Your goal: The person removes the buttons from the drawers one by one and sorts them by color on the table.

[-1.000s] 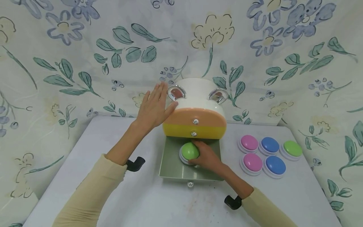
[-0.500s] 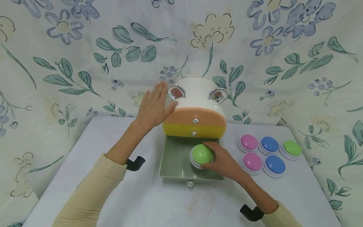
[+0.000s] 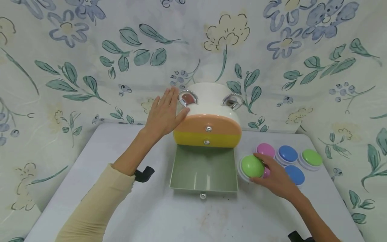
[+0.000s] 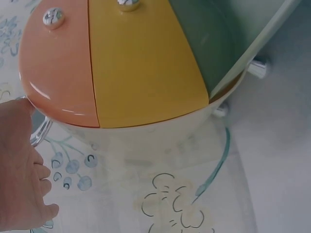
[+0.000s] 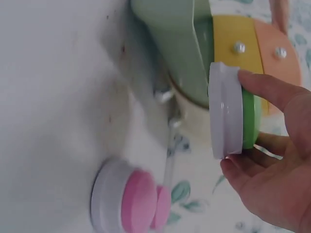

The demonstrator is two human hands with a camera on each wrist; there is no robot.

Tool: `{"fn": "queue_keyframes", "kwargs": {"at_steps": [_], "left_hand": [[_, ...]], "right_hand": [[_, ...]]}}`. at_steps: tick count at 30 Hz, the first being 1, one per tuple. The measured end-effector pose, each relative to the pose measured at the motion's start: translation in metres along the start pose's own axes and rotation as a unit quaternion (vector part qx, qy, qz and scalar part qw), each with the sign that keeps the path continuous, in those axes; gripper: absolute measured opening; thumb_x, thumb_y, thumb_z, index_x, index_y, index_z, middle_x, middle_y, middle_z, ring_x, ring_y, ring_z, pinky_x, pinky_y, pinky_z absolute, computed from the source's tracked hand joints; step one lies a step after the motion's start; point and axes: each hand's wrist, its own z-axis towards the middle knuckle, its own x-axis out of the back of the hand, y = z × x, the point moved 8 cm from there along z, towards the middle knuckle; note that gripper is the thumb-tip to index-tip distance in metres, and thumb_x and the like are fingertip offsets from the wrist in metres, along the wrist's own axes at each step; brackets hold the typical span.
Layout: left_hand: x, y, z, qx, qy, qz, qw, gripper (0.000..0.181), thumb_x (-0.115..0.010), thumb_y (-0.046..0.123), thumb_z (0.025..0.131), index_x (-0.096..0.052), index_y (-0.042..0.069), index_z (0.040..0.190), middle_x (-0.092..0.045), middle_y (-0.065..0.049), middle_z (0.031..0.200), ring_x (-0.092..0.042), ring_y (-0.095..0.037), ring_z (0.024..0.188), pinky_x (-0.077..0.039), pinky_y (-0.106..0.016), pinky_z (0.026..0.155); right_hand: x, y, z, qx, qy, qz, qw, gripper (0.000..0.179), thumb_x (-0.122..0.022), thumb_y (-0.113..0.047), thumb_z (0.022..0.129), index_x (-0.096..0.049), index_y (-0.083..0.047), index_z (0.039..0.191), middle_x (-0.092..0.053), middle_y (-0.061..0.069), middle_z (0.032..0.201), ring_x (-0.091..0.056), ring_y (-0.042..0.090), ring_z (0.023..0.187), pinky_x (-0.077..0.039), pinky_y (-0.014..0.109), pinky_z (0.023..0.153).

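Observation:
A round white-based button with a green domed top [image 3: 252, 166] is gripped by its rim in my right hand [image 3: 276, 176], held up off the table beside the drawer. In the right wrist view, thumb and fingers clasp the white base [image 5: 226, 111] from both sides. My left hand [image 3: 163, 112] rests with straight fingers against the left side of a small white drawer cabinet [image 3: 210, 97], by its shiny ring-shaped trim. The cabinet's orange drawer [image 3: 193, 125] and yellow drawer [image 3: 190, 138] are closed. Its green bottom drawer [image 3: 204, 168] is pulled out, with nothing in it.
On the table's right side stand more such buttons: pink [image 3: 266, 150], blue [image 3: 288, 153], another blue [image 3: 295, 175] and green [image 3: 312, 157]. A second pink one is mostly hidden behind my right hand. A floral cloth [image 3: 127, 77] hangs behind.
My right hand has lifted the green-topped button out of the open drawer and carried it right, toward the other buttons. My left hand has stayed put on the cabinet.

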Motion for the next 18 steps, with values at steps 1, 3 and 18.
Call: {"fn": "queue_keyframes", "kwargs": {"at_steps": [1, 3, 18], "left_hand": [[0.0, 0.0, 0.0, 0.0, 0.0, -0.001, 1.0, 0.083, -0.038, 0.052, 0.103, -0.004, 0.002, 0.159, -0.005, -0.014, 0.166, -0.001, -0.027, 0.152, -0.004, -0.05, 0.121], [0.0, 0.0, 0.0, 0.0, 0.0, -0.002, 1.0, 0.082, -0.038, 0.052, 0.103, -0.004, 0.002, 0.159, -0.005, -0.014, 0.166, -0.001, -0.027, 0.152, -0.003, -0.05, 0.121], [0.0, 0.001, -0.001, 0.001, -0.001, 0.004, 1.0, 0.082, -0.038, 0.052, 0.104, -0.004, 0.002, 0.159, -0.005, -0.014, 0.166, -0.001, -0.028, 0.152, -0.002, -0.049, 0.121]], "right_hand": [[0.006, 0.005, -0.003, -0.003, 0.002, 0.002, 1.0, 0.08, -0.083, -0.023, 0.083, -0.042, 0.0, 0.147, -0.043, 0.025, 0.147, -0.044, 0.046, 0.131, -0.043, 0.06, 0.101], [0.016, 0.017, -0.008, -0.016, 0.003, -0.002, 0.9999, 0.081, -0.082, -0.024, 0.084, -0.04, 0.002, 0.148, -0.041, 0.027, 0.148, -0.043, 0.048, 0.13, -0.042, 0.062, 0.101], [0.094, 0.108, -0.041, -0.095, 0.028, -0.048, 0.9939, 0.089, -0.076, -0.021, 0.09, -0.022, 0.013, 0.151, -0.023, 0.042, 0.15, -0.026, 0.062, 0.134, -0.032, 0.067, 0.1]]}}
